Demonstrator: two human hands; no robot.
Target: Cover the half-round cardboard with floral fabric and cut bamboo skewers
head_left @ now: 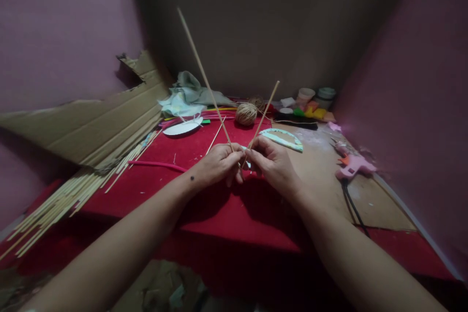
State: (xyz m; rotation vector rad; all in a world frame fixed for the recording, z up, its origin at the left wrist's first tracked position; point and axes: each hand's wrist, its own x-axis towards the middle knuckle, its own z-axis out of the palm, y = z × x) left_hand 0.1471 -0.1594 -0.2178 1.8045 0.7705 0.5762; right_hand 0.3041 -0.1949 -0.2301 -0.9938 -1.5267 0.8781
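My left hand (222, 162) pinches a long thin wooden stick (203, 73), which rises up and to the left. Between the fingers of my right hand (268, 160) is a shorter stick (268, 107), slanting up to the right. The lower ends of both sticks come close together between my hands, where fingers partly hide them. A small pale blue-white piece shows between the fingertips; its shape is unclear. Another thin stick (215, 136) lies on the red cloth behind my left hand.
Many sticks (58, 204) and cardboard (98, 126) lie left. Behind are a white oval (183, 127), twine balls (246, 113), a pale half-ring (281, 139) and cups (325, 96). A pink glue gun (354, 165) with black cable lies right on a brown board (380, 204).
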